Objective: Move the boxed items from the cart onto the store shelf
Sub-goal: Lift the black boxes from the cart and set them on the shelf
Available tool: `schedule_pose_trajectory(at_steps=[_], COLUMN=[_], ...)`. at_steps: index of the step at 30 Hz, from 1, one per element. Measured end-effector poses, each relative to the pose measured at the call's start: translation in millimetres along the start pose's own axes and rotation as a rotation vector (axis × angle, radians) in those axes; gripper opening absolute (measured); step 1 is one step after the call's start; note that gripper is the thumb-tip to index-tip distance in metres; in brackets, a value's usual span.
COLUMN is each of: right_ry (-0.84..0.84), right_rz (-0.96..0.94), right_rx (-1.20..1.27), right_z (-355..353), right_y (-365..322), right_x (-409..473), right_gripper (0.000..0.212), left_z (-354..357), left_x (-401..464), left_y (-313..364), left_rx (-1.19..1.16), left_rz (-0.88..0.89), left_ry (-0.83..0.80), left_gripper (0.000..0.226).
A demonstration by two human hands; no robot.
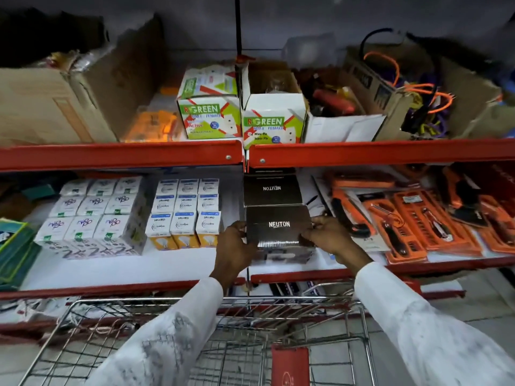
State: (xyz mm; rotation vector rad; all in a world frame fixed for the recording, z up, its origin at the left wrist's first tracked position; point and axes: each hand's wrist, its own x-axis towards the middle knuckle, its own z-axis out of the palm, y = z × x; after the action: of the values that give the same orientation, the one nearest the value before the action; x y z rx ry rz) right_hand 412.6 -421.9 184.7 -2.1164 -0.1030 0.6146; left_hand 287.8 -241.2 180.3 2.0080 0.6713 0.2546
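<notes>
A black box marked NEUTON (279, 228) rests on the middle shelf (139, 267), on top of another dark box below it. My left hand (235, 246) grips its left side and my right hand (327, 236) grips its right side. A second black NEUTON box (272, 189) sits right behind it, deeper on the shelf. The wire cart (223, 327) stands below my arms; its basket shows only mesh and a red tag (289, 366).
White bulb boxes (92, 215) and blue-and-white bulb boxes (185, 213) fill the shelf's left. Orange tool packs (412, 218) lie at right. The upper shelf holds green-and-white boxes (211, 115), cardboard cartons (55, 104) and cables (418, 90).
</notes>
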Motion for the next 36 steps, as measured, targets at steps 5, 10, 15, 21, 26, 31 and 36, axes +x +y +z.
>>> schedule_pose_trajectory(at_steps=[5,10,15,21,26,31,36], right_ry=[0.017,-0.004,-0.021,-0.017,-0.014,-0.024,-0.016], right_rz=[-0.004,0.006,0.003,-0.019,-0.022,-0.026,-0.038], right_rx=[0.024,0.030,0.058,0.025,0.052,0.058,0.046], right_z=[3.8,3.2,8.2,10.7,10.8,11.6,12.9], right_y=[0.4,6.4,26.6,24.0,28.0,28.8,29.3], right_x=[3.2,5.7,18.3,15.0,19.3,18.8,18.1], right_gripper=[0.021,0.064,0.080,0.042,0.048,0.057,0.050], left_z=[4.8,7.2,11.7,14.1,16.1,17.5,15.8], left_x=[3.3,4.7,4.7,6.2,6.2,4.4,4.2], left_y=[-4.6,-10.4,-19.5,-22.2,-25.0,-24.5,-25.4], left_rx=[0.007,0.029,-0.041,-0.096,-0.106,-0.094,-0.089], left_rz=[-0.025,-0.074,-0.123,-0.109,-0.091,-0.084,-0.061], left_ry=[0.022,0.043,0.020,0.020,0.046,0.052,0.055], left_gripper=[0.033,0.042,0.049,0.037,0.035,0.038,0.036])
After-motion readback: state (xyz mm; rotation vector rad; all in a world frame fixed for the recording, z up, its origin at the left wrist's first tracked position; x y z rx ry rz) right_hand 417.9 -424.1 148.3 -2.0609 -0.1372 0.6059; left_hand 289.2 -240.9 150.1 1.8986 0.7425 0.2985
